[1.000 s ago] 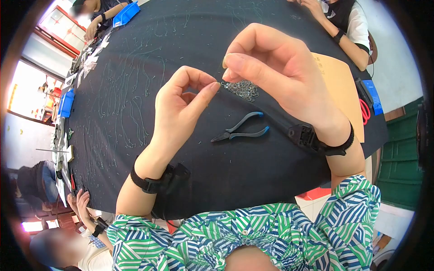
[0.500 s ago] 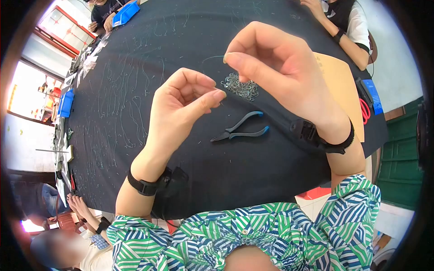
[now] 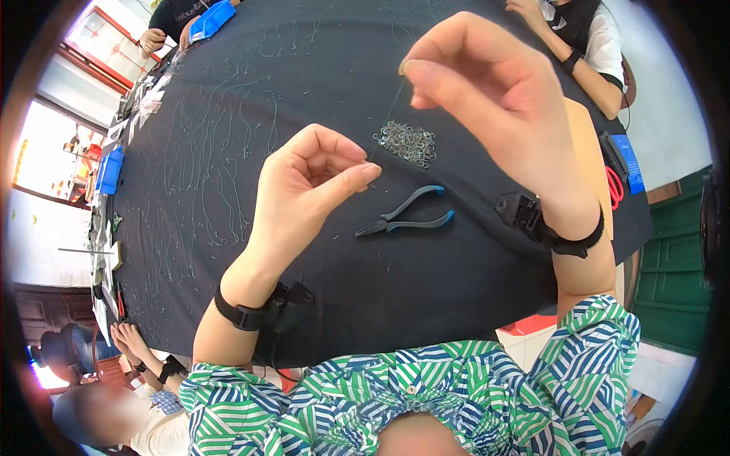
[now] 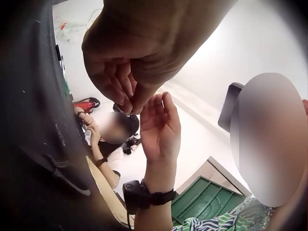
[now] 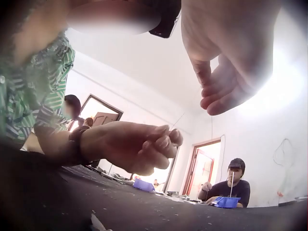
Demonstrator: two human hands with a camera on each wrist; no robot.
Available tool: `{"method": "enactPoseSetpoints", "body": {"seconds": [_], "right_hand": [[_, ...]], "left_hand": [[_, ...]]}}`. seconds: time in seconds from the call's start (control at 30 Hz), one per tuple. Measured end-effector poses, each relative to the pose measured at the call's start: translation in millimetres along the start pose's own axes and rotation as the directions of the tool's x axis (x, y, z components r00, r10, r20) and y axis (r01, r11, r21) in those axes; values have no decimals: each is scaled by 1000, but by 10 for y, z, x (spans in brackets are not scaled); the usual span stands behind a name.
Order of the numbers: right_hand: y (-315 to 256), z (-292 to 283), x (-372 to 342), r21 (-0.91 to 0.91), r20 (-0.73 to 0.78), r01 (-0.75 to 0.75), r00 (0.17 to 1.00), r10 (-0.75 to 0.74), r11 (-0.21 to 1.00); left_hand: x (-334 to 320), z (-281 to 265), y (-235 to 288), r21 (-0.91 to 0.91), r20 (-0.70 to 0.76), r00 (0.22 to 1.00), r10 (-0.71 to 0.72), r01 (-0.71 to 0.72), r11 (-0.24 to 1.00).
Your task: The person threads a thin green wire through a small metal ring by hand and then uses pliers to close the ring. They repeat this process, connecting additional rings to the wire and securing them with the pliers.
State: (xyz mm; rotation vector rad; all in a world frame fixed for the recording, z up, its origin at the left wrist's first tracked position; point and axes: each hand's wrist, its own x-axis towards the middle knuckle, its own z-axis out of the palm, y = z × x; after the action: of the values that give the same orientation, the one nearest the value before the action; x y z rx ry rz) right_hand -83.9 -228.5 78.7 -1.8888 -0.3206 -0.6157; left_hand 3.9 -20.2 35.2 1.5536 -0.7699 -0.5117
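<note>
In the head view my right hand (image 3: pixel 494 87) is raised over the table, its thumb and index finger pinching a very thin line (image 3: pixel 397 99) that runs down from the fingertips. Lower and to the left, my left hand (image 3: pixel 304 178) holds thumb and index tips together, the other fingers curled. The right wrist view shows the line (image 5: pixel 178 120) stretching from the left fingertips toward the right hand (image 5: pixel 231 62). Beneath the hands lie a heap of small metal hook-like pieces (image 3: pixel 408 144) and pliers (image 3: pixel 386 223) with blue-tipped handles, neither one touched.
Many loose thin strands (image 3: pixel 228 161) are spread over the black tablecloth (image 3: pixel 342 304) on the left. A brown paper sheet (image 3: pixel 587 137), red handles (image 3: pixel 614 188) and a blue packet (image 3: pixel 627 163) lie at the right. Blue trays (image 3: pixel 211 20) stand at the far edge, where other people sit.
My right hand has drawn up and to the right, widening the gap from the left hand. The left hand has sunk slightly. The pliers and heap have stayed in place.
</note>
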Motion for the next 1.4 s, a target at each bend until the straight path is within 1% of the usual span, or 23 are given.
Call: {"method": "enactPoseSetpoints", "body": {"seconds": [0.03,0.07,0.13,0.2,0.3,0.33,0.43,0.47,0.53,0.57,0.63,0.73,0.83,0.87,0.93,0.97,1.07,1.13,1.17,1.2,1.3,1.33,1.4], "right_hand": [[-26,-41,0,-17,6,-13,1000,13,1000],[-38,-81,6,-91,3,2,1000,-2,996],[-26,-83,36,74,-47,-24,999,27,997],[-57,-98,40,135,-43,-67,996,73,989],[-152,-165,33,118,9,-120,993,119,986],[-150,-179,28,145,8,-103,995,103,984],[-317,-205,23,-31,-18,-49,999,49,998],[-341,-226,22,6,-23,-53,998,53,999],[-327,-232,17,11,-30,-39,999,39,999],[-288,-219,8,-20,-31,-22,999,22,1000],[-271,-195,5,-34,-20,-11,1000,11,999],[-272,-137,10,59,3,-54,999,53,997],[-256,-107,9,183,33,-136,991,132,974],[-310,-107,17,185,57,-159,987,151,970],[-351,-114,31,120,87,-171,983,161,978],[-356,-117,35,54,93,-158,984,152,986],[-464,-27,26,-242,53,-91,993,107,966],[-433,-18,41,-308,52,-44,997,63,950],[-276,-57,29,-260,73,-26,996,46,965],[-176,-81,28,-211,94,-8,995,28,977],[-167,-56,40,-149,90,-103,989,118,983],[-163,-28,43,-101,87,-127,987,136,987],[-149,16,40,-85,93,-150,983,157,985]], "left_hand": [[12,-13,-16,2,-4,1000,-1,1,1000],[24,-24,-34,3,-8,1000,-4,4,1000],[47,-34,-78,0,19,1000,-7,7,1000],[74,-33,-101,2,47,998,-31,31,1000],[85,10,-145,-11,95,992,-81,82,997],[85,34,-157,-32,113,990,-82,86,996],[85,97,-167,-114,163,979,-124,143,983],[90,121,-166,-144,181,973,-142,169,975],[104,162,-161,-176,187,969,-164,197,964],[108,172,-160,-191,190,966,-176,213,958],[130,179,-172,-155,182,970,-162,190,969],[159,156,-229,-135,176,973,-148,173,976],[168,129,-290,-122,173,972,-157,179,976],[169,123,-306,-116,171,972,-162,183,976],[177,114,-341,-100,185,969,-164,185,978],[175,104,-349,-93,191,968,-165,185,978],[176,86,-319,15,239,952,-190,192,981],[158,62,-226,164,211,975,-76,41,986],[147,44,-166,240,202,979,-16,-34,970],[141,0,-105,271,177,984,34,-82,959],[141,-93,149,176,90,994,65,-81,981],[131,-73,259,123,63,993,101,-108,987],[122,-44,371,162,89,989,118,-131,978]]}}
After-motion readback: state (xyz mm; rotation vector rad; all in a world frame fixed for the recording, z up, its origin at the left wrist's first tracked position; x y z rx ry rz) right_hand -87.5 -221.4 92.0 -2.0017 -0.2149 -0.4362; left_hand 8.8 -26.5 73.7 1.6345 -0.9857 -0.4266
